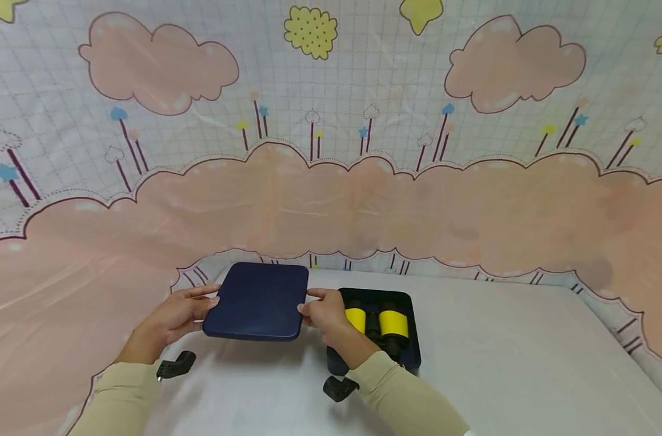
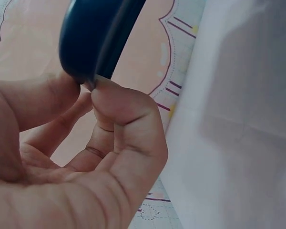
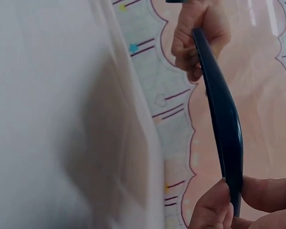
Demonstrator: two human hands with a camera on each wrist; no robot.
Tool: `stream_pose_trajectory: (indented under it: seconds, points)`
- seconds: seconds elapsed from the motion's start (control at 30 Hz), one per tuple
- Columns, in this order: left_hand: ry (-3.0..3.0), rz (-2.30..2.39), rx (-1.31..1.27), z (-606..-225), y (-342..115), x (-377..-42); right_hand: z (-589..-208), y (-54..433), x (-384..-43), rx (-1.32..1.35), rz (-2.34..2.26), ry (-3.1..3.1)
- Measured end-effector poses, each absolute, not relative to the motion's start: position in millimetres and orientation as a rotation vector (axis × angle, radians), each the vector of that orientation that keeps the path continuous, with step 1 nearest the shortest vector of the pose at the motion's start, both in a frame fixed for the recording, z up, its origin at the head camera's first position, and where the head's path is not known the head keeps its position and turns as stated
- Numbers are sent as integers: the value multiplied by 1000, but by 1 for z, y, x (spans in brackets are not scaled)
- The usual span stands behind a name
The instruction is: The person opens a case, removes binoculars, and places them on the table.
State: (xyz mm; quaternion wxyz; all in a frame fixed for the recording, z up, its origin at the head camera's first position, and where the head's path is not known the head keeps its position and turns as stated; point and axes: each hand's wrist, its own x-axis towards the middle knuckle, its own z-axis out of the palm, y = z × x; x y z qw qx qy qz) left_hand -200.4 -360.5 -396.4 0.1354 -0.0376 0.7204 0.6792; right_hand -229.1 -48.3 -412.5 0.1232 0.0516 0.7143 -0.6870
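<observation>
Between both hands a dark blue rectangular lid [image 1: 257,301] with rounded corners is held up over the white table, its shadow below. My left hand [image 1: 184,312] pinches its left edge between thumb and fingers; the left wrist view shows the lid's rim [image 2: 93,38] in that pinch. On the opposite edge my right hand [image 1: 325,315] pinches with thumb and fingers, also seen in the right wrist view beside the lid [image 3: 224,119]. Behind the right wrist stands an uncovered dark box [image 1: 415,345] holding black binoculars with yellow bands [image 1: 393,323], partly hidden by the right forearm.
The white table [image 1: 500,357] extends to the right of the box. A cloth backdrop [image 1: 353,206] with pink clouds and stars rises behind and at the left of the table. Black wrist mounts [image 1: 176,365] stick out beneath the sleeves.
</observation>
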Motion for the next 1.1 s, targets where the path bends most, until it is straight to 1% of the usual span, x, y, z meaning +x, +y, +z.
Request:
stream_pose_trajectory:
  seconds: [0.43, 0.8, 1.1]
  points:
    - [2109, 1922, -132, -402, -368, -203, -420, -58, -228, 160, -1987, 2086]
    - [2126, 1916, -115, -406, -375, -210, -419, -66, -234, 165, -1900, 2141]
    - [2109, 1899, -133, -411, -377, -205, -423, -70, -229, 145, -1870, 2135]
